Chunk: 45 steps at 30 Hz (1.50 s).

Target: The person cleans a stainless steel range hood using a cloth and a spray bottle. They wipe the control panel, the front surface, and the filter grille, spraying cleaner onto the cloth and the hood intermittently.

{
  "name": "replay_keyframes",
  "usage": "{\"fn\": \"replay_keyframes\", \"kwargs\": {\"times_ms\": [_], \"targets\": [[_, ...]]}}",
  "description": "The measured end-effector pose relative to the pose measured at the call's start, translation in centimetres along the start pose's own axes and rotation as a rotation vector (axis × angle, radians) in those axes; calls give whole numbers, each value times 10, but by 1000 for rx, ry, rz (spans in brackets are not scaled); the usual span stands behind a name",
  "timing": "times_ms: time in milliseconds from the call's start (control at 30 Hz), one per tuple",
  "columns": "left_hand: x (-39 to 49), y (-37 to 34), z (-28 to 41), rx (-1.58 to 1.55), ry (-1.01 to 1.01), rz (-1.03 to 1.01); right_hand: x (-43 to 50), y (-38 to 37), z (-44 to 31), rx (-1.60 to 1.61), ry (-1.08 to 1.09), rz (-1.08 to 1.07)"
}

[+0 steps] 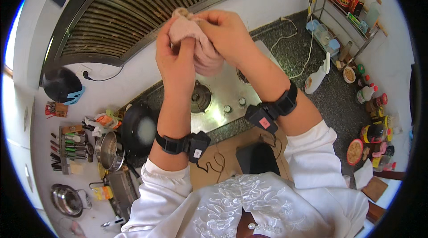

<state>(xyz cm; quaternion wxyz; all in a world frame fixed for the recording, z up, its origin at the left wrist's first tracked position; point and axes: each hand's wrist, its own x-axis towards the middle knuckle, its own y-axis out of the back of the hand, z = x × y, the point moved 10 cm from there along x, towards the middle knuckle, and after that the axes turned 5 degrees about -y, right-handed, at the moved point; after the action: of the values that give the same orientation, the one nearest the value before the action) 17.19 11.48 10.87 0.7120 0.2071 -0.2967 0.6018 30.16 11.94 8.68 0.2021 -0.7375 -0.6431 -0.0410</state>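
Observation:
Both my hands are raised over a gas cooktop [214, 121], gripping one bunched pink cloth [209, 55]. My left hand [175, 54] has its thumb pressed against the cloth's front. The fingers of my right hand [222, 32] pinch the upper part, where a brownish fold [182, 12] sticks up. Below the cloth, a burner [199, 96] and two control knobs show on the steel top. Behind the hands is the slatted, greasy filter of a range hood [133, 20]. A white spray bottle [316, 79] lies on the dark counter to the right.
A black wok [138, 131] and a steel pot [110, 151] stand at the left, near a wall-mounted knife rack [72, 149]. Along the right wall are several sauce bottles [371, 134] and a metal shelf [347, 13]. A white cable [311, 37] hangs down to the counter.

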Motion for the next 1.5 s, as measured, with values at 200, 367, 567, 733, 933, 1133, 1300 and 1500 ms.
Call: {"fn": "replay_keyframes", "kwargs": {"times_ms": [200, 367, 567, 733, 933, 1133, 1300, 1500], "targets": [[-139, 65, -47, -157, 18, 5, -104, -31, 98, -221, 23, 3], [-205, 134, -50, -213, 233, 135, -169, -94, 140, -15, -78, -44], [-222, 178, 6, -373, 305, 187, -208, -149, 90, -123, 40, -139], [-242, 213, 52, -539, 315, 214, -239, -192, 64, -114, 23, -213], [-242, 237, 62, -549, 319, 284, -240, -198, 58, -55, -58, -225], [-246, 257, 31, -378, 328, 346, -227, -177, 115, 86, -229, -148], [-232, 277, 5, -330, 349, 423, -204, -187, 152, 174, -282, -148], [-174, 290, -19, -19, 410, 234, -126, -155, 131, -12, -256, -192]]}}
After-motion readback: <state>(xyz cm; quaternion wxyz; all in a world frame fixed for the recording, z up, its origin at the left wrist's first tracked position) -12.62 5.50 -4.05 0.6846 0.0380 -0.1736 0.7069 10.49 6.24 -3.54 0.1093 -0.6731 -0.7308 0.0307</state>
